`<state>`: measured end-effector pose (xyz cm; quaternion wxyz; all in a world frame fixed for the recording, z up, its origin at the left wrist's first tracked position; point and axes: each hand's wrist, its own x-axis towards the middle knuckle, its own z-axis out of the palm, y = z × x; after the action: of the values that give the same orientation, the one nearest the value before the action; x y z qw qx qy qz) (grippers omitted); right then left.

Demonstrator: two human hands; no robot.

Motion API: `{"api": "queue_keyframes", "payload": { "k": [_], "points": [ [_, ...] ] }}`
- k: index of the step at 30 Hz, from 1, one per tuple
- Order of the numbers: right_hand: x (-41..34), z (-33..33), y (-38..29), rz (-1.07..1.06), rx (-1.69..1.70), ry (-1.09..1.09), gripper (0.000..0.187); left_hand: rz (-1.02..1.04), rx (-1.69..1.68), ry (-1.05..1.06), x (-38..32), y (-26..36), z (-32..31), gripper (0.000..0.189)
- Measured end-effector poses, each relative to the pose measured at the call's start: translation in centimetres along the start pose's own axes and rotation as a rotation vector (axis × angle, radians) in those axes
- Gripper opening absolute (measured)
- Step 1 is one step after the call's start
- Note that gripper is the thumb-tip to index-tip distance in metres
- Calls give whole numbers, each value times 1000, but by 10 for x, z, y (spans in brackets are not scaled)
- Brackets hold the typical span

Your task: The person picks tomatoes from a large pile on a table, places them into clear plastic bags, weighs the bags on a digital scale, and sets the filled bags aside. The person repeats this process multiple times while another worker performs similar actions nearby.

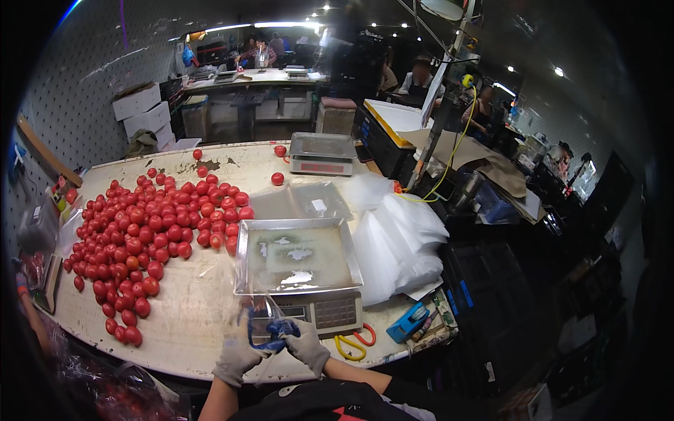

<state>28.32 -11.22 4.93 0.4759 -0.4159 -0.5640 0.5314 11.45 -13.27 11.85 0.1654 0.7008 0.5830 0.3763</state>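
Observation:
Both my hands wear grey knit gloves with blue coated fingers, close together in front of a weighing scale. My left hand (pixel 236 353) has its thumb and fingers spread in a U shape at a clear plastic bag (pixel 267 306). My right hand (pixel 304 344) pinches the same thin film, its fingertips meeting those of the left. Most of the bag is hard to make out. The scale's metal tray (pixel 358 263) holds nothing but wet-looking glare, and its keypad (pixel 335 312) faces me. Left of it spreads a large heap of red tomatoes (pixel 134 246).
White foam sheets (pixel 395 247) are stacked right of the scale. Scissors (pixel 350 347) with yellow and red handles and a blue tape dispenser (pixel 408 322) lie near the front edge. Clear bags (pixel 321 200) and a second scale (pixel 322 150) sit behind. Another person's arm (pixel 34 321) shows at left.

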Motion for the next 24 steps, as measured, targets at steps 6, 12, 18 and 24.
{"api": "queue_keyframes", "payload": {
  "k": [6, 12, 18, 24],
  "points": [
    [-1, -11, -14, 124, -15, -111, 18, -284, -424, -269, -12, -23, -2, 20],
    [-2, -23, -24, 26, 0, -59, 20, -327, -431, 106, -7, -13, -3, 5],
    [2, -20, -16, -79, -215, -71, 33, -66, -110, -29, -18, -8, 13, 47],
    [-1, -32, 3, -307, -420, 23, 42, -286, 109, -172, -16, -13, 13, 42]
  ]
}}
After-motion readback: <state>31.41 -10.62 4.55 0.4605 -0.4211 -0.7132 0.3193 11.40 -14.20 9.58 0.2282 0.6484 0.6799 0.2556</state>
